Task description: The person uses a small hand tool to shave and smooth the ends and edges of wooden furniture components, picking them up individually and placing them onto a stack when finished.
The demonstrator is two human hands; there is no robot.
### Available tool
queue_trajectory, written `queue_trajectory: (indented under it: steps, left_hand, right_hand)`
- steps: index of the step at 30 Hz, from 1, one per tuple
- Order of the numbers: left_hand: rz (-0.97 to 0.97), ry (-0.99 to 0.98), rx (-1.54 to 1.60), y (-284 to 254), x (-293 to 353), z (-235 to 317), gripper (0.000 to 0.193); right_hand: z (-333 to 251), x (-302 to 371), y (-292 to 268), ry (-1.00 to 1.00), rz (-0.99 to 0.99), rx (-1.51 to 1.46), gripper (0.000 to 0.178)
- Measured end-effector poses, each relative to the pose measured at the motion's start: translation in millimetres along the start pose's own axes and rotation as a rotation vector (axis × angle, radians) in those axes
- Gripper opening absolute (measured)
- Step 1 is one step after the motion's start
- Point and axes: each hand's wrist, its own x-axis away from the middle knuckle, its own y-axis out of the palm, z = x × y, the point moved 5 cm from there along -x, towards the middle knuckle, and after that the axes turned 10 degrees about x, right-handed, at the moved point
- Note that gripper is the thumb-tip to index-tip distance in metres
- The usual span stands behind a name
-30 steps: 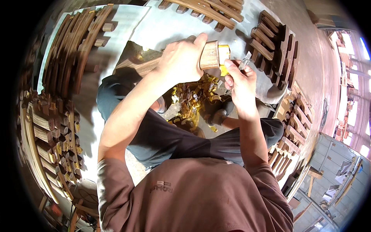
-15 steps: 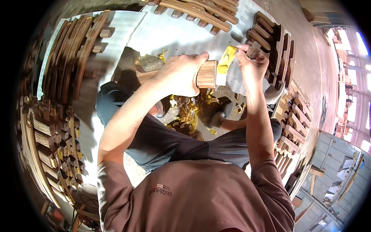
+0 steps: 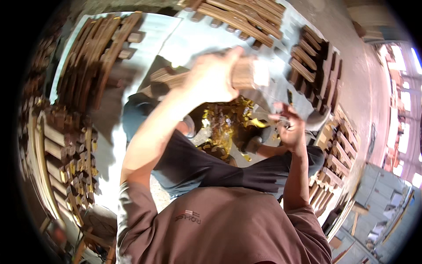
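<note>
Timber, brown and curved, could slip if left hand, fingers wrapped round it, loosens. Right hand blurred: cannot tell fingers' hold.

**Clearance: two lanes past the piece, sides blocked**

My left hand and the wooden piece it grips block upper centre. Lane one: gap from the piece's right end down to my right hand, right of centre. Lane two: over the pale sheet, between piece and top-centre stack. Upper-left stack and upper-right stack wall off the sides. Below the piece, yellow scraps sit in the way; my legs close off frame centre under them.
</note>
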Motion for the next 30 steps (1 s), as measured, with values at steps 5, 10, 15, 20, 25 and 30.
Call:
queue_trajectory:
  steps: [5, 10, 15, 20, 25, 30]
  left_hand:
    - [-0.298, 0.307, -0.288, 54.6, 11.5, 23.9, 0.071]
    - [-0.316, 0.544, -0.325, 73.1, 35.3, 35.1, 0.063]
    - [-0.292, 0.612, -0.179, 71.3, 17.2, 53.1, 0.059]
    - [0.089, 0.527, 0.011, 8.2, 14.2, 52.6, 0.067]
    - [0.451, 0.425, 0.390, -41.3, -10.5, 59.8, 0.064]
    - [0.781, 0.223, 0.773, -83.5, -43.5, 38.7, 0.084]
  right_hand:
    - [109.2, 68.9, 52.8, 0.785, -0.311, -0.319, 0.023]
    - [98.1, 73.2, 60.8, 0.968, -0.214, -0.525, 0.025]
    - [124.9, 90.7, 75.1, 0.882, -0.353, -0.417, 0.023]
    - [128.5, 76.2, 95.9, 0.674, -0.241, -0.145, 0.026]
    - [122.3, 80.4, 58.7, 0.920, -0.188, -0.110, 0.025]
    - [83.0, 65.2, 45.0, 0.642, -0.132, -0.138, 0.036]
